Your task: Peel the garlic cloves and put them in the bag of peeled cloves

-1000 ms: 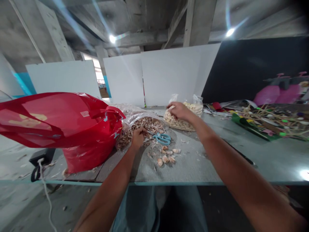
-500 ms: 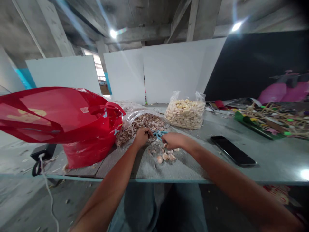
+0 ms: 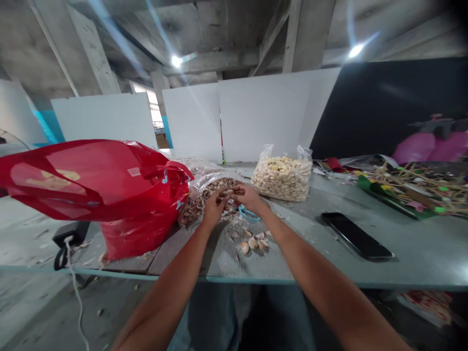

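Note:
My left hand (image 3: 215,204) and my right hand (image 3: 249,196) meet over the garlic skins, fingertips closed around a small garlic clove that is mostly hidden. Just under my right palm show the blue looped handles of scissors (image 3: 249,213); their blades are out of sight, and I cannot tell whether they hang from the hand or lie on the table. Several unpeeled garlic cloves (image 3: 253,243) lie loose on the table in front of my wrists. Behind my hands, a heap of brown garlic skins (image 3: 197,204) sits in clear plastic.
A clear bag of peeled garlic (image 3: 281,180) stands behind my right hand. At left bulges a large red plastic bag (image 3: 135,234), beside a black adapter (image 3: 71,234) with a white cable. Rightward lie a black phone (image 3: 356,236) and a bundle of sticks (image 3: 413,183).
My right hand has moved up and left to meet my left fingertips. The scissors were gripped between the hands; now their handles show below my right palm. The view has tilted slightly upward.

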Motion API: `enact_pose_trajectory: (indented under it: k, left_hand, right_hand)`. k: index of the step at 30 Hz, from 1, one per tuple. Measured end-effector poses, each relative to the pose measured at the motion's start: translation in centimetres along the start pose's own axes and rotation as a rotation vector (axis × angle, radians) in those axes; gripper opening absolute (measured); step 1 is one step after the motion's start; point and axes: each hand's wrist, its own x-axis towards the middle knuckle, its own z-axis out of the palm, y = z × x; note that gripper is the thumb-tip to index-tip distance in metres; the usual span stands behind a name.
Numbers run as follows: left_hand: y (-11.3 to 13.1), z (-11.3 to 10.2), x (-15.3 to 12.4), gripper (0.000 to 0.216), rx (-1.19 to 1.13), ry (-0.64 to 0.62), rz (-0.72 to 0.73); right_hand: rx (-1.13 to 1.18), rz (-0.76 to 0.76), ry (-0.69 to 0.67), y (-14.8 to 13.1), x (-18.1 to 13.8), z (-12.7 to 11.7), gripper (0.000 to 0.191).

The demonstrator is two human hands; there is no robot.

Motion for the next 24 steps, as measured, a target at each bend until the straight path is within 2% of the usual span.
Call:
enact_pose_trajectory:
  k: [4, 13, 18, 24]
  left_hand:
    - [0.3, -0.1, 0.1, 0.039, 0.013, 0.024, 0.006]
    - [0.1, -0.1, 0.1, 0.038, 0.011, 0.044, -0.044]
    - [0.0, -0.2, 0.1, 0.035, 0.026, 0.044, -0.064]
    - [-0.3, 0.0, 0.4, 0.037, -0.102, -0.005, -0.106]
  right_hand:
    - [0.013, -0.044, -0.021, 0.5, -0.5, 0.3, 0.038]
    - [-0.319, -0.072, 0.053, -0.4, -1.4, 0.3, 0.032]
    - [-0.508, -0.151, 0.069, -0.4, -1.7, 0.2, 0.024]
    - [-0.469, -0.174, 0.083, -0.5, -1.9, 0.3, 0.019]
